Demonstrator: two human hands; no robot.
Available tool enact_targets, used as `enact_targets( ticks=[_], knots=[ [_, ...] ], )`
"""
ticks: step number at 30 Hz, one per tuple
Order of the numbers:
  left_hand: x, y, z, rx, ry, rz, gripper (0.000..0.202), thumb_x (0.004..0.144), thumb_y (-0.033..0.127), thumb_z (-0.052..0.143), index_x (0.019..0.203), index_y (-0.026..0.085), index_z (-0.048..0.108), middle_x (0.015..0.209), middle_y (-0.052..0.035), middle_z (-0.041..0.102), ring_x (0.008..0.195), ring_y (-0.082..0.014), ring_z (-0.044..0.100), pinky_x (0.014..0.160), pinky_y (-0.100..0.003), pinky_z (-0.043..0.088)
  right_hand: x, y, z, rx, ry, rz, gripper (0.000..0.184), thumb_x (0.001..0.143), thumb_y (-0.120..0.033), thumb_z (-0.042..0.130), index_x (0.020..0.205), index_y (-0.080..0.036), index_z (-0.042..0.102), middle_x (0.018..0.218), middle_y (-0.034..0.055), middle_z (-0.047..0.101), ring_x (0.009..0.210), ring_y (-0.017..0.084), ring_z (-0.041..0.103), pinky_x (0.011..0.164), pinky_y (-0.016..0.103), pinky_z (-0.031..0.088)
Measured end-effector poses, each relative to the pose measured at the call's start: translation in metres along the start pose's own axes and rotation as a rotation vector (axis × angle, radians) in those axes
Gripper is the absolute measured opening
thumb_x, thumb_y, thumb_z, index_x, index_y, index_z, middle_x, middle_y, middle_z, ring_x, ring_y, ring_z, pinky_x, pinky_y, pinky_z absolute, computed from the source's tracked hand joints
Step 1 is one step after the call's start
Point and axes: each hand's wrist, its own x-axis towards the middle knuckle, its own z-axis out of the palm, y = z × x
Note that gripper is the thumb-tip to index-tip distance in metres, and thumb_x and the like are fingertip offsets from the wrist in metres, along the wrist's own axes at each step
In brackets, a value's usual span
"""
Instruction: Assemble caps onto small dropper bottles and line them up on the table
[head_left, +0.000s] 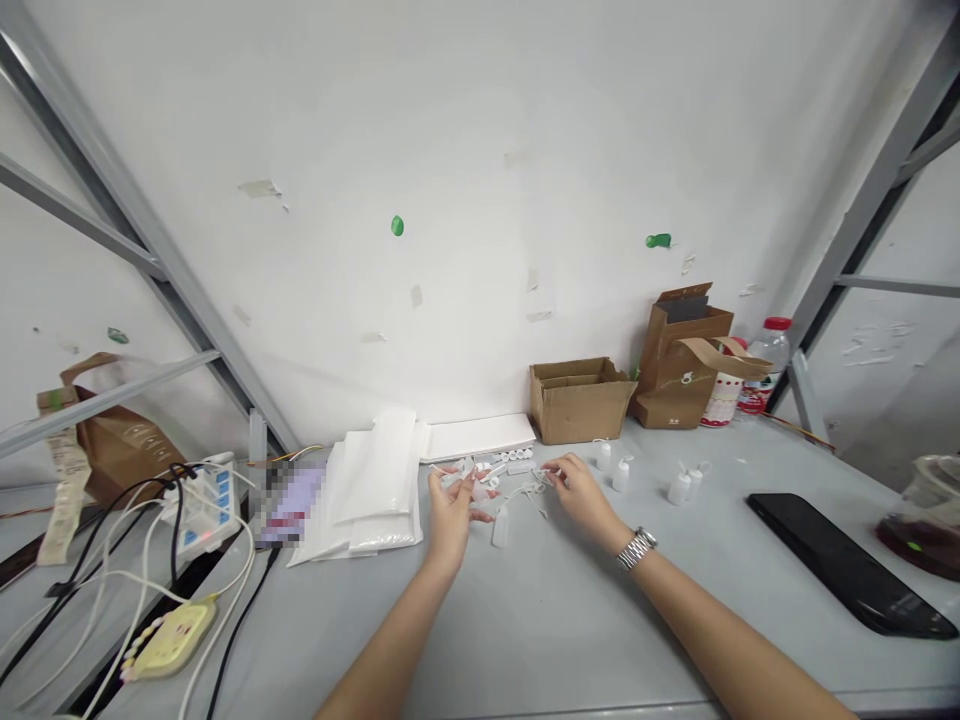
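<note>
My left hand [450, 520] is curled round small translucent plastic bottles, partly hidden by its fingers. Just right of its fingertips a small translucent bottle [500, 527] is on the grey table. My right hand [581, 495] has its thumb and forefinger together at the edge of a tangle of thin white cords [534, 485]; whatever is between the fingertips is too small to make out. Small white caps [517, 455] lie in a row behind the hands. Beyond my right hand stand several small white bottles with loops on top, among them a white bottle [620, 475].
White padded envelopes [375, 480] are stacked on the left, by a power strip [202, 510] with tangled cables. At the back are an open cardboard box [581, 415] and a brown paper bag [675, 375]. A black phone-like slab [847, 560] lies right, near a drink container [926, 530].
</note>
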Motion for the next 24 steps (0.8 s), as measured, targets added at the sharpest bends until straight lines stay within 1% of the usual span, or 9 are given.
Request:
enact_targets(
  ticks=[3,6,9,12,15,19,22,24],
  knots=[
    [0.002,-0.001,0.000,0.008,0.016,-0.001,0.042,0.070,0.044,0.059,0.085,0.026,0.025,0.086,-0.0047,0.066,0.064,-0.0192,0.066,0.038,-0.020,0.043,0.012,-0.002,0.005,-0.143,-0.006,-0.068,0.022,0.083,-0.014,0.039,0.094,-0.014,0.059,0.093,0.0103,0.056,0.089,0.021,0.049,0.081,0.034,0.039],
    [0.003,-0.001,0.001,-0.004,0.002,-0.017,0.044,0.068,0.045,0.061,0.080,0.025,0.024,0.088,-0.0060,0.066,0.065,-0.0204,0.066,0.039,-0.022,0.044,0.031,-0.001,0.008,-0.287,-0.045,-0.125,0.028,0.083,-0.008,0.036,0.097,-0.013,0.060,0.096,0.0121,0.057,0.089,0.023,0.047,0.081,0.034,0.036],
    [0.003,-0.001,0.003,-0.011,-0.023,-0.047,0.046,0.065,0.044,0.064,0.076,0.024,0.025,0.089,-0.0078,0.066,0.067,-0.0223,0.066,0.041,-0.025,0.046,0.048,0.005,0.012,-0.306,-0.125,-0.179,0.029,0.079,-0.002,0.039,0.090,-0.014,0.063,0.091,0.0112,0.059,0.086,0.022,0.047,0.079,0.032,0.036],
    [0.002,-0.001,0.004,-0.029,-0.019,-0.065,0.046,0.063,0.044,0.066,0.074,0.023,0.027,0.085,-0.0076,0.066,0.070,-0.0234,0.066,0.043,-0.026,0.048,0.058,0.014,0.016,-0.293,-0.201,-0.223,0.026,0.077,-0.002,0.043,0.083,-0.015,0.065,0.085,0.0088,0.061,0.082,0.020,0.049,0.076,0.029,0.037],
    [0.001,-0.002,0.005,-0.050,-0.009,-0.063,0.043,0.064,0.043,0.066,0.074,0.022,0.029,0.082,-0.0065,0.067,0.075,-0.0235,0.066,0.047,-0.027,0.049,0.061,0.022,0.020,-0.278,-0.223,-0.230,0.024,0.076,-0.002,0.045,0.085,-0.012,0.065,0.086,0.0099,0.060,0.084,0.019,0.050,0.077,0.028,0.038],
    [0.000,-0.004,0.005,-0.052,-0.035,-0.047,0.041,0.063,0.038,0.068,0.076,0.022,0.032,0.079,-0.0045,0.067,0.082,-0.0233,0.065,0.054,-0.027,0.049,0.056,0.027,0.020,-0.258,-0.190,-0.200,0.024,0.077,-0.003,0.042,0.085,-0.010,0.064,0.085,0.0123,0.057,0.082,0.020,0.050,0.077,0.030,0.039],
    [0.000,-0.007,0.006,-0.016,-0.067,-0.051,0.042,0.061,0.036,0.070,0.074,0.022,0.033,0.077,-0.0039,0.067,0.082,-0.0225,0.065,0.053,-0.025,0.047,0.048,0.023,0.014,-0.226,-0.145,-0.173,0.024,0.078,-0.005,0.041,0.081,-0.012,0.064,0.083,0.0109,0.056,0.081,0.020,0.050,0.075,0.032,0.040],
    [-0.001,-0.008,0.007,0.001,-0.095,-0.066,0.043,0.059,0.037,0.071,0.074,0.022,0.033,0.077,-0.0043,0.067,0.079,-0.0219,0.065,0.051,-0.023,0.044,0.040,0.016,0.009,-0.200,-0.106,-0.158,0.023,0.081,-0.009,0.041,0.084,-0.013,0.063,0.085,0.0100,0.056,0.082,0.019,0.050,0.076,0.032,0.041]
  ],
)
